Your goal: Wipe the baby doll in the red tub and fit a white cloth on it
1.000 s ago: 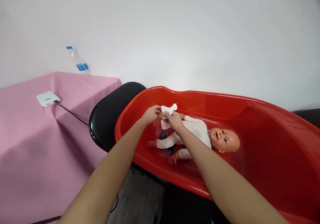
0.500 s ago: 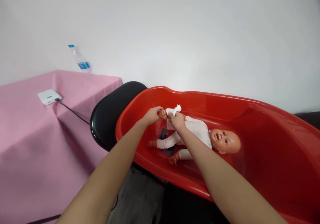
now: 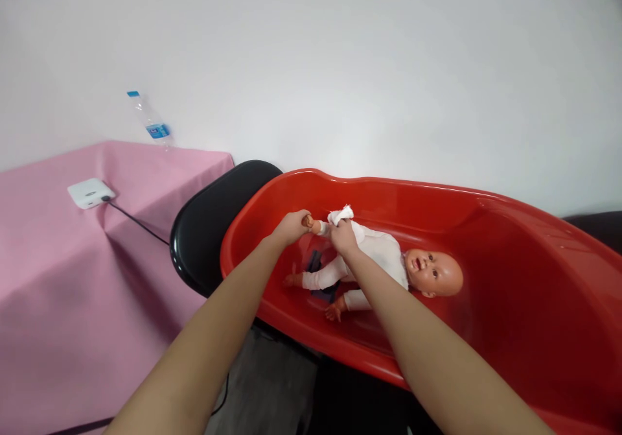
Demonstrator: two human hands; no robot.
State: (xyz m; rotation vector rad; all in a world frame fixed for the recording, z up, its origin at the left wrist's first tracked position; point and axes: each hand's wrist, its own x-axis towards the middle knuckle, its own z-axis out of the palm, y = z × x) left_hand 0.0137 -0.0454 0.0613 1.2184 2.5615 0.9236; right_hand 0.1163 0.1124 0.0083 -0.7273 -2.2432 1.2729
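A baby doll (image 3: 389,257) in white clothes lies on its back inside a red plastic tub (image 3: 510,279), head to the right. My left hand (image 3: 291,225) is closed around the doll's raised foot near the tub's left end. My right hand (image 3: 344,235) is closed on a small white cloth (image 3: 340,214) and presses it against that same leg, just right of my left hand. The doll's other leg and one arm lie on the tub floor.
A black rounded seat (image 3: 208,227) lies under the tub's left end. To the left is a table with a pink cover (image 3: 72,279), holding a white box (image 3: 90,192) with a black cable and a plastic water bottle (image 3: 150,120). A white wall is behind.
My right hand with the white cloth has slid right along the doll's leg, away from the foot. My left hand has stayed on the foot, which now shows more.
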